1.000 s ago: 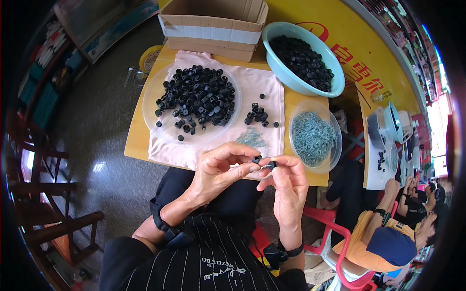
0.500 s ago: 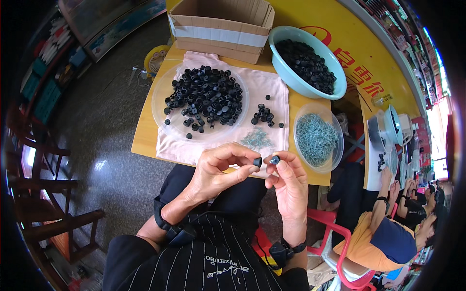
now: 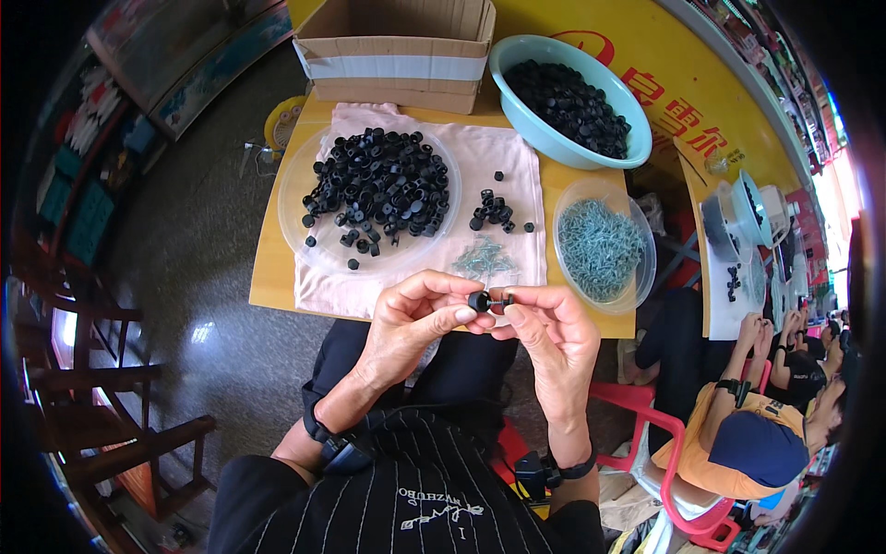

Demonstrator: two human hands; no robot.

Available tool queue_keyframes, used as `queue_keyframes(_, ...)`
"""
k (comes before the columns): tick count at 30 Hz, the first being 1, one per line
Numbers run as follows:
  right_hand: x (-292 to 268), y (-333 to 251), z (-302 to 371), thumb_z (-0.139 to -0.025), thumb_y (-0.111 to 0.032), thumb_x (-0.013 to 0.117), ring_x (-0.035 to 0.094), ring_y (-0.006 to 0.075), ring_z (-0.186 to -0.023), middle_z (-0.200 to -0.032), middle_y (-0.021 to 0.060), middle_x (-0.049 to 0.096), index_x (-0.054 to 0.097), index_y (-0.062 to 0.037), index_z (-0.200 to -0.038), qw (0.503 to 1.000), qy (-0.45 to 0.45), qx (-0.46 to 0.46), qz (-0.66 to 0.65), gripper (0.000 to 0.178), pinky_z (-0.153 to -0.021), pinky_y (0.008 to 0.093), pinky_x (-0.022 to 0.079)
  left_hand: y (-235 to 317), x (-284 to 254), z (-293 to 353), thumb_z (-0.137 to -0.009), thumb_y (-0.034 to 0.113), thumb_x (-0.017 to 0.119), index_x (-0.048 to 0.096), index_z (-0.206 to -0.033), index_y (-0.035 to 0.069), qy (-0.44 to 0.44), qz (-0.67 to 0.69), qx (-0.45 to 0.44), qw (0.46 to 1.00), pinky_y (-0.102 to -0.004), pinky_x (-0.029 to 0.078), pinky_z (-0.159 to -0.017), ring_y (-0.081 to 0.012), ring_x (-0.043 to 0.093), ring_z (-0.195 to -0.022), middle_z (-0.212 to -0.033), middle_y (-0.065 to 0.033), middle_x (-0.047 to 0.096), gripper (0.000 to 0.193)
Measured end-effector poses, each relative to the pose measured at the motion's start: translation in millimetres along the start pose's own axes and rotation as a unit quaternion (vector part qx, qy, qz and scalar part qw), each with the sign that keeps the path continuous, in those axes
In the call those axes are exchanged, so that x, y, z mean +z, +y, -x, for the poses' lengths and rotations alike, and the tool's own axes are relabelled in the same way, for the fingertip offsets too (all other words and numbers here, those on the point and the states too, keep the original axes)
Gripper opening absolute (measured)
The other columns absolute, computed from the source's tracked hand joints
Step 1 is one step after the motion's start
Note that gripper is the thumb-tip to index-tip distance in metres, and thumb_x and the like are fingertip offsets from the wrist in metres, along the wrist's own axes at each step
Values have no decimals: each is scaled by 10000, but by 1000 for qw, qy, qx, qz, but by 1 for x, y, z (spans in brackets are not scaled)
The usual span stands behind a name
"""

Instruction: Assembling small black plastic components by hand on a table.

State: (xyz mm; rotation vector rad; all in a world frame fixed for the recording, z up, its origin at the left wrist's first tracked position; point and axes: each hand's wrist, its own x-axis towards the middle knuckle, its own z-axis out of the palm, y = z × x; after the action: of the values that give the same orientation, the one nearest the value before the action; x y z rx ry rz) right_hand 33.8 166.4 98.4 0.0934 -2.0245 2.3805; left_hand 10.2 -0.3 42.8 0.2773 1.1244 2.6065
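Note:
Between thumb and fingers, my left hand (image 3: 406, 321) pinches a small round black plastic cap (image 3: 478, 301). My right hand (image 3: 556, 346) grips a small screw (image 3: 499, 302) with a black piece at its outer end, and the screw's inner end meets the cap. How deep it sits is hidden. Just beyond my hands, a small heap of loose screws (image 3: 484, 258) lies on a pink cloth (image 3: 519, 185), with a cluster of black caps (image 3: 492, 212) behind it. A clear round tray (image 3: 289, 214) to the left carries a big pile of black caps (image 3: 383, 185).
Right of the cloth stands a clear bowl (image 3: 644, 277) full of screws (image 3: 602, 247). A pale blue basin (image 3: 524, 122) of black parts and an open cardboard box (image 3: 392, 72) stand at the table's back. A person in orange and navy (image 3: 757, 452) sits to the right.
The cap and the screw, apart before, now meet between my hands. My right hand has turned so its screw lies sideways. The whole view has shifted slightly.

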Motion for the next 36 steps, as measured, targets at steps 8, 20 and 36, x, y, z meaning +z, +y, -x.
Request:
queue_keyframes(8,3,1,-1,-877,-21,626,675,151,-808,-959,127,662,577,67,-1030,994,-1,-42,103,183,-717,239,554,-2,0,0,-855,-50,606,585,-1089,-51,-13,-21,25,999,-330,546,-860,-216,652,-931,-1054,-143,631,235)
queue_keyframes(20,5,7,1,-841,21,648,647,124,-792,-969,103,657,640,9,-1047,980,18,-86,176,206,-680,234,547,0,5,0,-827,-72,620,583,-1041,-60,12,-79,43,996,-347,568,-805,-241,655,-886,-1034,-173,611,217)
queue_keyframes(36,-5,5,1,-893,-15,598,661,138,-844,-1009,114,642,598,57,-1081,997,1,-29,77,201,-707,238,550,-10,-1,-2,-865,47,634,589,-1107,-2,22,4,-35,999,-307,555,-747,-189,667,-802,-938,-138,672,251)
